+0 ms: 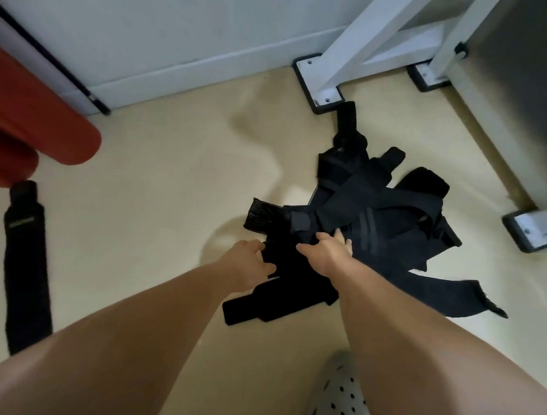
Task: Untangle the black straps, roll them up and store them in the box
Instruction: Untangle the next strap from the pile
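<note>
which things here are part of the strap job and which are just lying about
Job: tangled black straps, flat strap at left, left hand and right hand on the tangle.
Not part of it: red roll, white frame feet, grey holed shoe.
</note>
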